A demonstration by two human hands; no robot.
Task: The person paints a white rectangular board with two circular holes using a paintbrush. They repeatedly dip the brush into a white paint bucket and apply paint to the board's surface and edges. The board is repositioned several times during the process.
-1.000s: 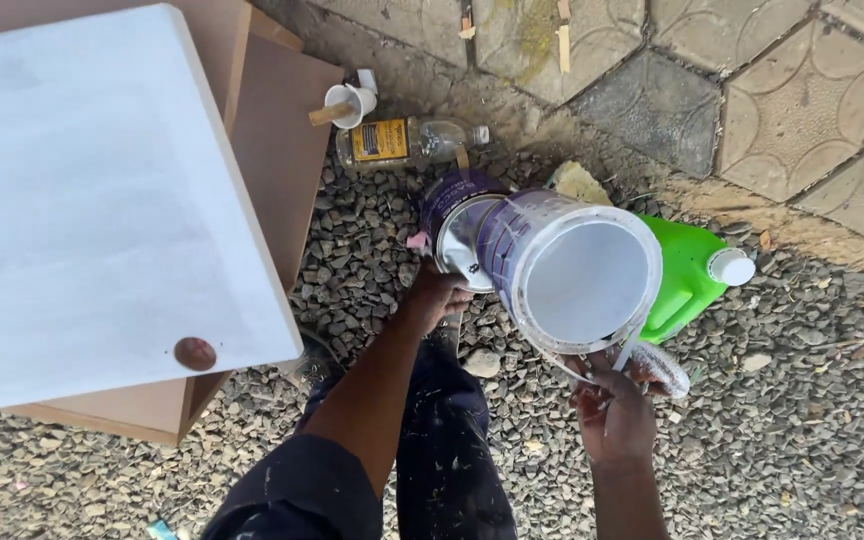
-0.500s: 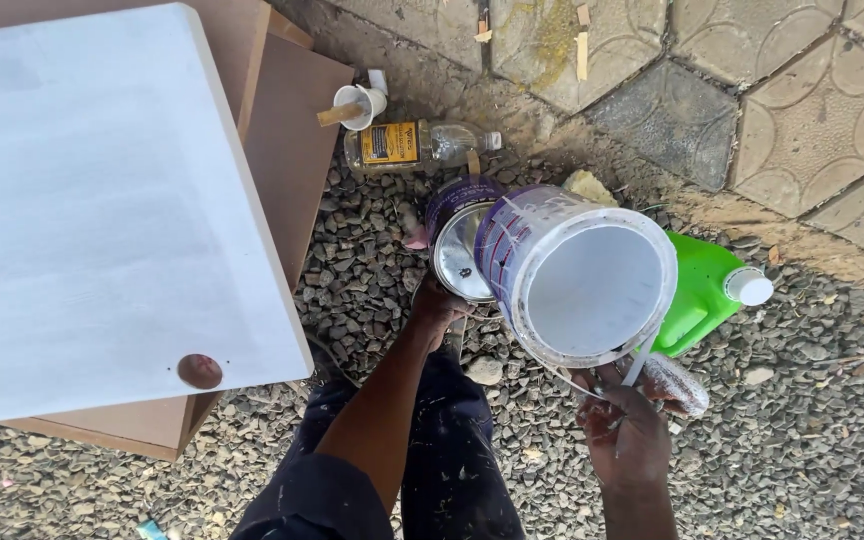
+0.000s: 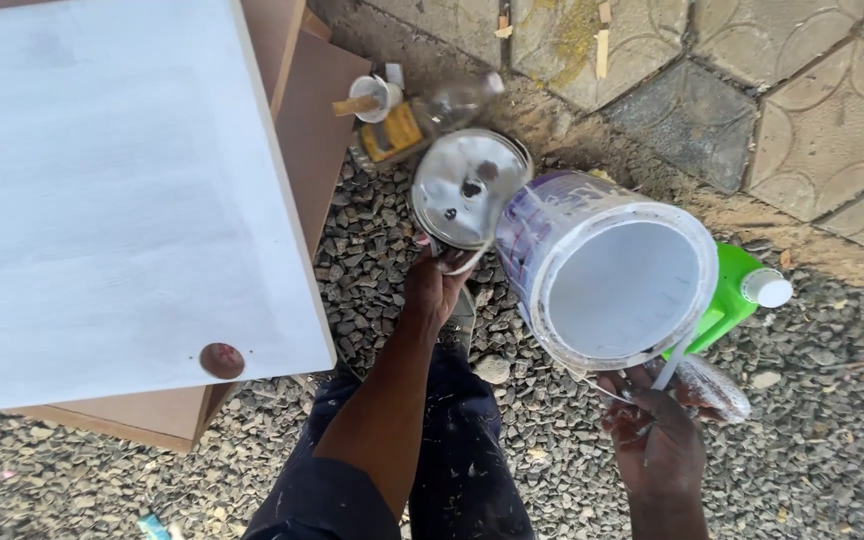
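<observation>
Nearest the camera, at the bottom centre of the frame, paint-flecked dark trousers (image 3: 472,470) are seen above grey gravel (image 3: 832,470). At the lower right, the right hand (image 3: 657,440) is raised with its fingers curled closed around a thin wire handle and a paint-smeared tool whose kind cannot be told. From that handle a white paint bucket (image 3: 607,270) is held tilted, its open mouth turned toward the camera; the interior is coated white. At centre frame the left hand (image 3: 437,290) is extended, its fingers closed on the lower edge of a round metal lid (image 3: 467,188), which is held just left of the bucket, touching or nearly touching its side; dark spots are noted on the lid's pale face. Behind the bucket, at right, a green plastic jug (image 3: 737,290) with a white cap lies on the gravel. The left half of the frame is filled by a white painted board (image 3: 102,190) resting on brown boards (image 3: 307,130). Beyond the lid, a yellow-labelled clear bottle (image 3: 422,120) lies by a small white cup. Patterned paving stones (image 3: 802,110) occupy the upper right.
</observation>
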